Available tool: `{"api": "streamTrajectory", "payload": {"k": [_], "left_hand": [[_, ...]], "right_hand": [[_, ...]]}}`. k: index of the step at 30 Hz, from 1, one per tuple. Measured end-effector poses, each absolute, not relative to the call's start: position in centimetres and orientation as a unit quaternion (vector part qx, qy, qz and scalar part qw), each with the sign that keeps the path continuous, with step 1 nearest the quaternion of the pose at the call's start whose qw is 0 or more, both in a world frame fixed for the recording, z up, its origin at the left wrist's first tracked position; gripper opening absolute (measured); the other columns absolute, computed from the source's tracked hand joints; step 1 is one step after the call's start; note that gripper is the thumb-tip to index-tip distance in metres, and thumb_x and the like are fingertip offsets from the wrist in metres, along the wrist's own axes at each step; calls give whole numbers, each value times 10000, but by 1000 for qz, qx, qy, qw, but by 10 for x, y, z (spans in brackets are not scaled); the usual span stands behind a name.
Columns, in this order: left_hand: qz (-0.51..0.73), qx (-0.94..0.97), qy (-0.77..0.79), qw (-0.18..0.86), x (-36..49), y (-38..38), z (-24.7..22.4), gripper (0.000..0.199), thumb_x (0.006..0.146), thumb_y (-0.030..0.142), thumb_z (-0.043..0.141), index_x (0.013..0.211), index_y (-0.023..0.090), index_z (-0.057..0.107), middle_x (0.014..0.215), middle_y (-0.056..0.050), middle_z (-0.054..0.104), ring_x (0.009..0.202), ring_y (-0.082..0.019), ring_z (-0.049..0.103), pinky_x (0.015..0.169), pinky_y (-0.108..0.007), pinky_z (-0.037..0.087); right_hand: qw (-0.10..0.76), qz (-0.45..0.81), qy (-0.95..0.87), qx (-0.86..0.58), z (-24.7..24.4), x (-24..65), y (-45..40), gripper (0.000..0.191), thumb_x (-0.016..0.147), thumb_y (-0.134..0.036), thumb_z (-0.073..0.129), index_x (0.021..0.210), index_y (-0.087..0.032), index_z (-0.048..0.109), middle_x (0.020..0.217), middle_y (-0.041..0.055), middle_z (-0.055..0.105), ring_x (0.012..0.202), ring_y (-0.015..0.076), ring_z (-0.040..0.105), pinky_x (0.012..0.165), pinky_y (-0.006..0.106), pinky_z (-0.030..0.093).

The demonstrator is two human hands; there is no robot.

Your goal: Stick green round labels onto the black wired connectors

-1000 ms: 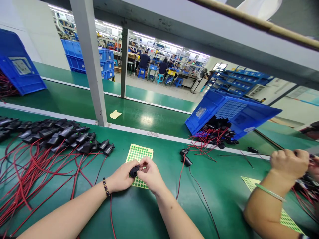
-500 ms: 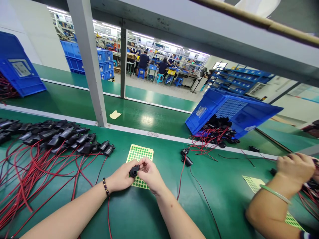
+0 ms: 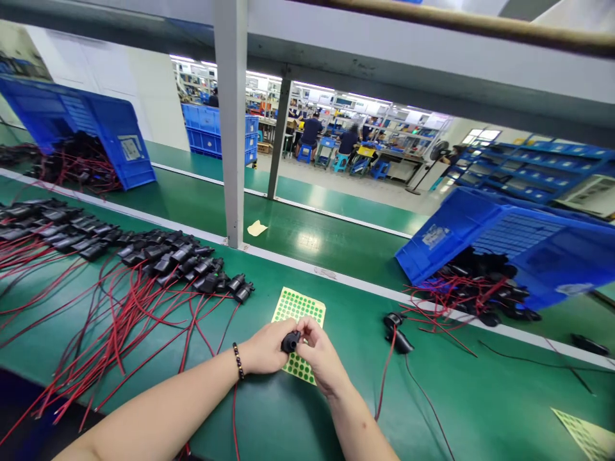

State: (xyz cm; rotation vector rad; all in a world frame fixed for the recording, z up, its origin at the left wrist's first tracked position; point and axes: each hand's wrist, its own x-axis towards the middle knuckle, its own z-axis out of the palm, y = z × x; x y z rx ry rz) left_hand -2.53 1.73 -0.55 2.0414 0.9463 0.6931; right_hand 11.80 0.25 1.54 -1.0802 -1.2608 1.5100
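My left hand (image 3: 270,347) is closed around a small black pump (image 3: 290,342), its round nozzle facing me. A red wire (image 3: 235,416) hangs below my left wrist. The thumb and fingers of my right hand (image 3: 321,352) are pinched together against the pump's right side; whatever is between them is hidden. Beneath both hands lies a pale sheet of round green stickers (image 3: 298,301), partly covered by them. To the right, two more black pumps (image 3: 398,334) with red and black wires rest on the green bench (image 3: 355,410).
Several wired black pumps (image 3: 177,256) lie in rows at left, red leads trailing toward me. Tipped blue crates stand at left (image 3: 137,144) and right (image 3: 427,240), spilling pumps. A grey post (image 3: 233,128) rises behind the bench. Another sticker sheet (image 3: 583,435) lies far right.
My view has swung left, so the scene sits further right and the left crate shows more. The co-worker's arm at right is out of view. Both hands keep the same grip at the pump.
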Motion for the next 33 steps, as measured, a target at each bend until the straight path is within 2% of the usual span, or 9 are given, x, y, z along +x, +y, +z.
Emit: {"api": "streamTrajectory", "payload": {"k": [7,12,16,20,23,26,30,33], "left_hand": [[285,796,387,368,-19,14,-4,345,535,-12,418,824,176,439,791,-2,512,707,-134,477,603,-216,356],[292,765,491,299,-32,17,13,221,629,108,495,832,182,450,816,-16,510,719,-149,487,609,-236,374],[262,734,605,164,-77,35,32,285,688,240,529,960,175,472,881,-61,562,817,-200,523,712,-288,394],[125,723,679,-29,-120,50,42,278,747,334,475,925,130,537,874,-127,597,930,-294,500,795,-383,364],[84,728,670,-121,-132,57,37,337,796,371,405,1020,141,509,984,-110,578,1007,-290,462,842,-413,340],[94,717,671,-165,-132,62,28,477,801,437,381,1164,128,412,1141,-127,503,1107,-290,390,921,-453,276],[113,699,688,-157,-122,64,27,628,804,529,306,1256,94,283,1224,-161,428,1177,-318,308,938,-531,225],[161,690,688,-156,-106,58,34,631,808,537,307,1274,114,269,1306,-163,338,1236,-333,213,948,-554,202]], "right_hand": [[454,604,-487,-438,13,114,5,200,543,-95,537,706,-188,467,662,-37,455,625,116,409,581,225,319],[475,585,-462,-467,9,117,6,236,578,-166,589,805,-181,528,749,-14,500,589,97,417,542,216,321],[474,553,-484,-485,8,122,7,178,633,-229,597,790,-166,540,625,-37,461,523,81,374,510,209,291],[464,531,-497,-506,4,122,6,110,630,-209,568,726,-162,540,524,-63,409,478,74,345,486,204,270],[444,505,-516,-531,0,119,4,80,598,-173,568,676,-162,559,529,-53,440,482,75,366,478,200,286],[427,477,-530,-556,-1,118,3,74,615,-171,555,687,-167,572,537,-53,442,472,72,374,469,195,300],[427,355,-598,-578,7,134,5,100,672,-161,514,742,-184,581,691,-18,519,575,93,468,528,204,370],[380,177,-668,-615,20,171,11,171,724,-134,465,824,-199,587,895,22,559,825,131,520,720,234,401]]}}
